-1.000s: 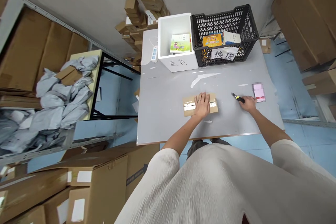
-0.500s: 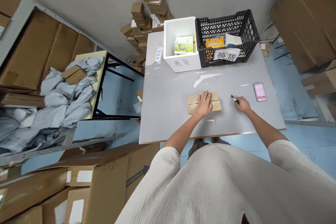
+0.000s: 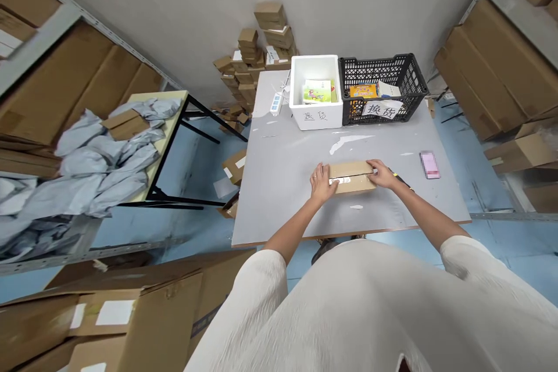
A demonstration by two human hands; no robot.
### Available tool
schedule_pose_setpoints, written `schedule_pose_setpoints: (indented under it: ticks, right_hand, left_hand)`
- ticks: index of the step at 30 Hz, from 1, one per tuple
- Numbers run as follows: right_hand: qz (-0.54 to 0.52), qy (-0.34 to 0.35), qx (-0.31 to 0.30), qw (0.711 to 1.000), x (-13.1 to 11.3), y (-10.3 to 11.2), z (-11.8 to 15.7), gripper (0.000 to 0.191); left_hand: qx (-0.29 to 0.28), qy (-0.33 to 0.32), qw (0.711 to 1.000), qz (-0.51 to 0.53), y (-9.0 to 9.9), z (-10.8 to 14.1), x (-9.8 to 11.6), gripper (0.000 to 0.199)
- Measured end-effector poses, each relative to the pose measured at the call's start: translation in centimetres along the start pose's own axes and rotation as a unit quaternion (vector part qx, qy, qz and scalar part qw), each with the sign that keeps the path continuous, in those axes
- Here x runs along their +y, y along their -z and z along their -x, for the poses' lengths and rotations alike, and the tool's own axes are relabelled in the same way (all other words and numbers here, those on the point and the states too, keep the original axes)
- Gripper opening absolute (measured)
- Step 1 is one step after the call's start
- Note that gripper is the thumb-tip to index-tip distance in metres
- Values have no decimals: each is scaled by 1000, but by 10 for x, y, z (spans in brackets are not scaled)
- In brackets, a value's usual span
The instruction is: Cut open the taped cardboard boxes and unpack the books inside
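A small cardboard box (image 3: 354, 185) lies on the grey table (image 3: 283, 197) in front of me, with a dark slit running along its top seam and a strip of shiny tape at the left. My left hand (image 3: 321, 183) grips its left end, thumb on the near side. At the opposite end, my right hand (image 3: 382, 175) has its fingers wrapped around the edge. A yellow and black utility knife (image 3: 401, 180) lies on the table right beside my right hand, partly hidden by the wrist.
Behind the box stand a white foam bin (image 3: 317, 117) and a black plastic crate (image 3: 386, 119), both with books inside. A pink-screened phone (image 3: 429, 164) lies at the right, a power strip (image 3: 276, 103) at the back left. Grey parcels (image 3: 100, 157) cover a side table.
My right hand has let go of the utility knife and moved left onto the box. My left hand has shifted from the box's top to its left end. The view has tilted up somewhat.
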State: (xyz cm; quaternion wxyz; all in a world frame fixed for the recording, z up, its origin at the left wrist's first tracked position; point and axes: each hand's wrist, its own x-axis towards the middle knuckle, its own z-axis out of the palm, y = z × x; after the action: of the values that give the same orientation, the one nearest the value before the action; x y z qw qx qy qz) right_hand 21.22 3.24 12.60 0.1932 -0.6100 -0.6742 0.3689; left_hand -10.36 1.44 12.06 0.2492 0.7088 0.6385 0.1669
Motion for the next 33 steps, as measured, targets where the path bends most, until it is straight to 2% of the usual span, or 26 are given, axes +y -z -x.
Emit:
schedule_pose_setpoints:
  ticks: [4, 10, 13, 16, 19, 21, 23, 25, 29, 33]
  right_hand:
    - [6, -2, -4, 1000, -16, -12, 7, 70]
    - [26, -14, 1, 1000, -33, -15, 8, 55]
    - [31, -45, 14, 998, -37, -9, -6, 45]
    - [54, -103, 27, 993, -42, -6, -29, 50]
    - [83, -189, 60, 977, -46, -13, -50, 41]
    - [94, -222, 92, 966, -47, -21, -57, 35]
    - [113, -208, 110, 965, -47, -27, -57, 35]
    - [146, -157, 112, 970, -46, -30, -53, 32]
    - [220, -58, 81, 970, -45, -29, -43, 36]
    - [245, -54, 26, 968, -50, -23, -38, 39]
  left_hand:
    - [10, 94, 990, 101, -1, 0, -23, 93]
    - [-1, 111, 978, 175, 11, 1, -42, 93]
    - [-19, 89, 976, 196, 16, 6, -48, 88]
    - [-46, 53, 980, 187, 20, 12, -55, 80]
    - [-63, 32, 983, 171, 23, 16, -59, 66]
    - [-71, 16, 984, 165, 25, 16, -60, 53]
    - [-76, 5, 984, 159, 26, 15, -60, 44]
    - [-76, 1, 986, 147, 27, 13, -59, 42]
    - [-52, -1, 992, 115, 31, 12, -53, 39]
    - [-3, -28, 993, 116, 41, 12, -44, 8]
